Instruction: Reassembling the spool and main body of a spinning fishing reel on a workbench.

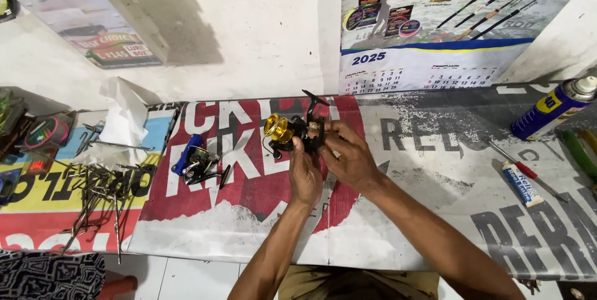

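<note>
Hands are both gripping the black fishing reel [297,131] above the tabletop [435,169], left hand [305,175] steadying, right hand [348,156] working its side, likely needing fine finger turning next.

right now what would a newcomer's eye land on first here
First, the black fishing reel with a gold spool at the centre, held above the banner-covered bench by the left hand and right hand. Then the blue spray can far right and the heap of metal tools on the left.
</note>
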